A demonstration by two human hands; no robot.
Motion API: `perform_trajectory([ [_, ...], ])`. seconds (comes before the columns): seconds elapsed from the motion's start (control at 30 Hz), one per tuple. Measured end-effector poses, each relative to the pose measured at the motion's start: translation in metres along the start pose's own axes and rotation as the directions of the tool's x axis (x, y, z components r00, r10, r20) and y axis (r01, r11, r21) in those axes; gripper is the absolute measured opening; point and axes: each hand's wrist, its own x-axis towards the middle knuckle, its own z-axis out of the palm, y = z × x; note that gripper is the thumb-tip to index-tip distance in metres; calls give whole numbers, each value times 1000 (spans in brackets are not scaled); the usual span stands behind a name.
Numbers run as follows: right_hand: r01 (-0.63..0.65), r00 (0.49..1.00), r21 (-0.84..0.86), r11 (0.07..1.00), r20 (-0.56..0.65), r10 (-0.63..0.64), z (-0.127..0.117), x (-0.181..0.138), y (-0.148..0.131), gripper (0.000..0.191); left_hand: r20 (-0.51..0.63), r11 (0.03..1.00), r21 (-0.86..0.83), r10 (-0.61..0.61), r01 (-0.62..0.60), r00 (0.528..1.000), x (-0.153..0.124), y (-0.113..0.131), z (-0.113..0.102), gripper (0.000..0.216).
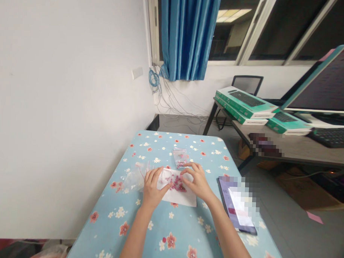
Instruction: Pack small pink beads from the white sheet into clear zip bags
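Note:
A white sheet of paper [183,200] lies on the table with a cluster of small pink beads [178,185] on it. My left hand [152,186] is at the paper's left side, its thumb and fingers curved around a small clear round thing [166,177] whose kind I cannot make out. From the right, my right hand [197,181] reaches over the beads, thumb and index fingertips close together; anything pinched there is too small to name. Just beyond it lies a clear zip bag [180,156] with pink pieces inside. Crumpled clear plastic bags [133,176] lie beside my left hand.
A blue flowered cloth [185,227] covers the table, with a tablet [237,206] on its right side and one red bead [164,240] near the front. A wall [62,102] borders the left. A desk [287,144] at right bears keyboard boxes [246,103] and a monitor [328,81].

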Motion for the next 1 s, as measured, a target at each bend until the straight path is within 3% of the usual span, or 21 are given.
perform_trajectory([
  [0.13, 67, 996, 73, 995, -65, -62, -4, 2, -22, 9, 6, 1000, 4, -1, 1, 1000, 0, 1, -1, 56],
  [0.43, 126, 990, 119, 985, -73, -118, -3, 2, -47, 8, -2, 1000, -3, 21, -21, 1000, 0, 2, 0, 53],
  [0.8, 139, 989, 131, 982, -76, -130, -2, 2, -48, 11, 1, 1000, -15, 18, -18, 1000, 0, 4, -1, 52],
  [1.0, 79, 989, 46, 996, -125, -73, -7, 3, -25, 13, -25, 1000, -28, 13, -13, 1000, 1, 3, -2, 56],
])
